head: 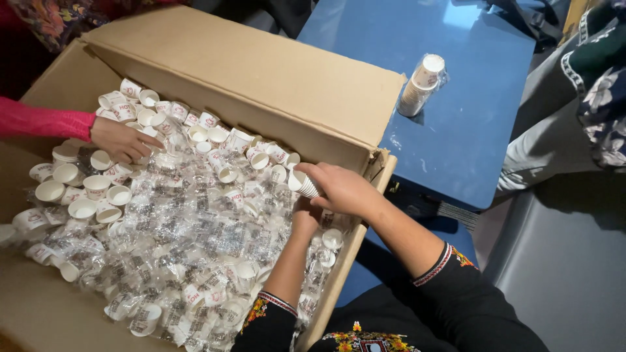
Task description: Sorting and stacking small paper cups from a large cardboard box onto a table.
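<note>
A short stack of small white paper cups [303,183] is held in the right hand [342,189], at the right side of the big cardboard box [261,72]. The fingers are curled around the stack, and the open end of the cups is turned to the left. The left hand [305,220] is pushed down among the cups just below the right hand. Only its back is seen, so it cannot be told if it is open or closed, or what is held in it. The two hands are close together, almost touching.

The box is filled with many little cups in clear plastic wraps [189,228]. Red marks are printed on the cups, but they are too small to make out. The near and left parts of the box are cut off by the edge of the view.

At the far left, another person's hand [120,140], in a pink sleeve [42,122], is laid on the cups with the fingers bent. The rest of that person is cut off.

To the right of the box, a wrapped stack of cups [420,85] is lying alone on a blue table [469,130]. At the far right, only part of a seated person's clothes [574,111] is seen.
</note>
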